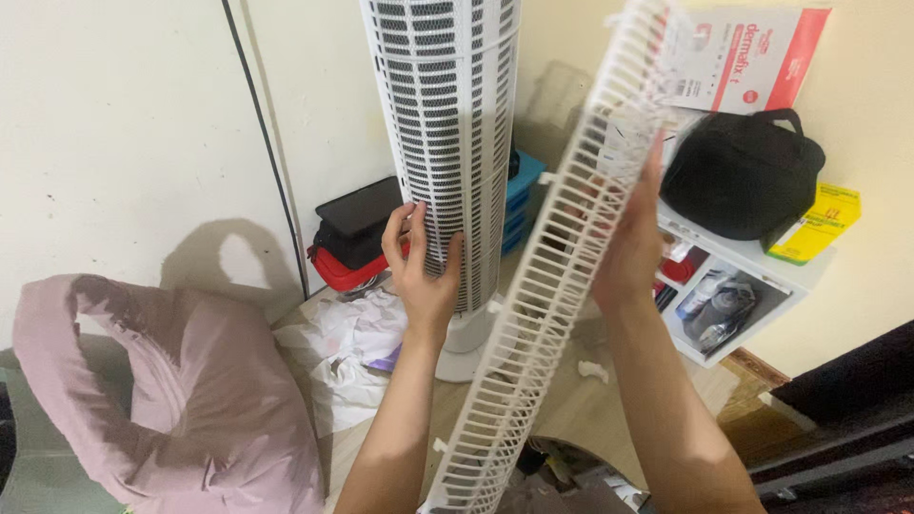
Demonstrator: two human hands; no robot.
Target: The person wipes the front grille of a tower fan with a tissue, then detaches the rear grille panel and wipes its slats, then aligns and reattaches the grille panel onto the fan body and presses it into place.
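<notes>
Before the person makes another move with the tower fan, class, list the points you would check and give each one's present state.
1. Left hand steadies the white tower fan: ok.
2. Right hand grips the detached long grille panel: ok.
3. Fan stands upright on its base: ok.
4. Grille panel kept apart from the fan body: ok.
5. Floor near the base free of clutter: not ok, crumpled white plastic lies there.
6. Fan unplugged: cannot tell.

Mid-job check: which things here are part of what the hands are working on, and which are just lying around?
In hand:
- white tower fan, left hand on its grille
- long white slatted grille panel, held by right hand, detached from the fan

Lying about:
- pink jacket
- black bag on white shelf
- yellow box
- red-and-black case
- crumpled paper
</notes>
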